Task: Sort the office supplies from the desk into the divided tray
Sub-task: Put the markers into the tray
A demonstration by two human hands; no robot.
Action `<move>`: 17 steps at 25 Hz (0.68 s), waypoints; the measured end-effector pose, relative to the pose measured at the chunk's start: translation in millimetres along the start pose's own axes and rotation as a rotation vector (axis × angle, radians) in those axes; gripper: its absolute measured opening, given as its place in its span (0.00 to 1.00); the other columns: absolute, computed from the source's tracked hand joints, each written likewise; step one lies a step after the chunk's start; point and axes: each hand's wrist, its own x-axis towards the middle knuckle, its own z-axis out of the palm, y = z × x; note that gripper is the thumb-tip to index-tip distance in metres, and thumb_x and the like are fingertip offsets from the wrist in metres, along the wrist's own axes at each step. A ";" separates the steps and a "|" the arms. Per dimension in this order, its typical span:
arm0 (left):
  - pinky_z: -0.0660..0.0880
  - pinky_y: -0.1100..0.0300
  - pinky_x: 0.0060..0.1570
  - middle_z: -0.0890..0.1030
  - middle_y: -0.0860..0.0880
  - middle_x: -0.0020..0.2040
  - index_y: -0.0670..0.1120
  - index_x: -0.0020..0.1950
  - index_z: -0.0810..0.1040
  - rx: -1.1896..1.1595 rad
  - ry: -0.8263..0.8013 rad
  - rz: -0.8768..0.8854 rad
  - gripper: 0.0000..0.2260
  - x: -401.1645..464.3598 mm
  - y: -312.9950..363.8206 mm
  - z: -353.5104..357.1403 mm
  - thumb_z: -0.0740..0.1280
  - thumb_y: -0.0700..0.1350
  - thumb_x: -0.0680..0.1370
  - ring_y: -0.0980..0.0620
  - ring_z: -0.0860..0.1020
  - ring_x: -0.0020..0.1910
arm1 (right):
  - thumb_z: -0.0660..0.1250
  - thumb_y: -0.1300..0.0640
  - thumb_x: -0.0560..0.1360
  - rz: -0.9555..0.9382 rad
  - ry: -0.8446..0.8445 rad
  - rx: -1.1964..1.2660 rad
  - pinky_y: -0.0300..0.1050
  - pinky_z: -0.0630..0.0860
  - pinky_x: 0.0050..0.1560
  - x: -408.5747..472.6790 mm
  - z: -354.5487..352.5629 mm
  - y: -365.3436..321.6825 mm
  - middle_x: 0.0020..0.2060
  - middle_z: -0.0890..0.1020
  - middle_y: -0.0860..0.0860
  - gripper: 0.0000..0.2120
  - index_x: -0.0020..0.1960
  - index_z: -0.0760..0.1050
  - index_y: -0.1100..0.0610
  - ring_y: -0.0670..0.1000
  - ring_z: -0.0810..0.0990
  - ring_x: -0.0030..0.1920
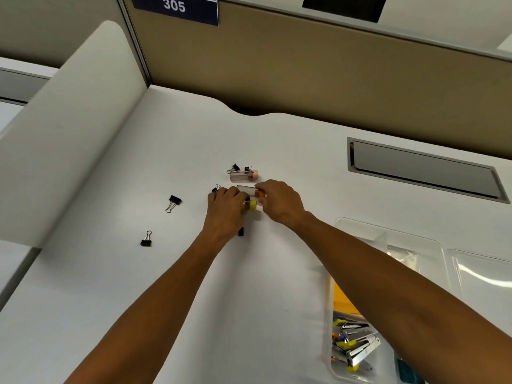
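On the white desk, my left hand [225, 205] and my right hand [278, 202] meet over small clear tubes. The yellow-capped tube [251, 205] sits between the fingers of my left hand. My right hand grips the orange-capped clear tube [250, 190]. A pink-capped tube [243, 176] lies just beyond them, untouched. Black binder clips lie scattered: two [236, 168] by the pink tube, one [174, 202] to the left, one [146, 239] nearer left, one [240, 231] under my left wrist. The clear divided tray [327, 314] stands at lower right, partly hidden by my right forearm.
The tray holds several staplers [357, 342] and something yellow-orange. A recessed grey cable hatch [424, 169] sits in the desk at right. A white partition [69, 134] bounds the left side, a tan panel the back.
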 end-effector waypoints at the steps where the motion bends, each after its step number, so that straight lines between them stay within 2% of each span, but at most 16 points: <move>1: 0.63 0.53 0.54 0.79 0.50 0.55 0.51 0.58 0.78 -0.012 0.017 -0.006 0.12 -1.3 3.7 -4.1 0.70 0.45 0.75 0.46 0.73 0.56 | 0.66 0.57 0.77 0.014 0.015 0.036 0.48 0.76 0.48 -5.6 -3.9 1.2 0.55 0.80 0.49 0.15 0.63 0.76 0.49 0.54 0.79 0.53; 8: 0.62 0.51 0.58 0.78 0.50 0.58 0.50 0.62 0.77 -0.090 0.099 0.013 0.14 -25.4 40.5 -35.9 0.68 0.44 0.77 0.45 0.73 0.58 | 0.64 0.60 0.79 0.076 0.175 0.218 0.49 0.75 0.55 -62.2 -40.4 14.6 0.61 0.78 0.49 0.17 0.67 0.74 0.52 0.53 0.78 0.57; 11: 0.68 0.50 0.59 0.81 0.50 0.56 0.50 0.59 0.76 -0.236 0.117 0.067 0.11 -35.5 61.0 -50.4 0.66 0.40 0.78 0.47 0.77 0.56 | 0.65 0.60 0.78 0.090 0.239 0.252 0.51 0.76 0.56 -87.1 -63.4 29.2 0.60 0.78 0.49 0.17 0.67 0.74 0.52 0.53 0.78 0.56; 13: 0.76 0.47 0.54 0.82 0.49 0.55 0.50 0.59 0.75 -0.351 0.113 0.100 0.10 -42.2 75.0 -57.0 0.65 0.41 0.79 0.47 0.80 0.53 | 0.66 0.61 0.78 0.106 0.275 0.283 0.50 0.77 0.57 -103.2 -76.7 43.6 0.60 0.78 0.50 0.18 0.67 0.74 0.53 0.53 0.78 0.55; 15: 0.77 0.47 0.49 0.82 0.49 0.54 0.51 0.61 0.72 -0.414 0.079 0.107 0.10 -47.2 89.7 -61.8 0.62 0.44 0.81 0.47 0.81 0.50 | 0.66 0.62 0.78 0.123 0.308 0.308 0.50 0.77 0.57 -117.4 -85.5 57.9 0.59 0.79 0.51 0.18 0.66 0.75 0.53 0.53 0.79 0.54; 17: 0.77 0.46 0.49 0.82 0.47 0.55 0.50 0.64 0.70 -0.419 0.048 0.122 0.11 -50.1 107.4 -63.6 0.61 0.46 0.81 0.46 0.80 0.50 | 0.67 0.63 0.77 0.149 0.328 0.322 0.49 0.77 0.58 -134.6 -90.6 74.3 0.59 0.79 0.52 0.18 0.67 0.75 0.54 0.54 0.79 0.54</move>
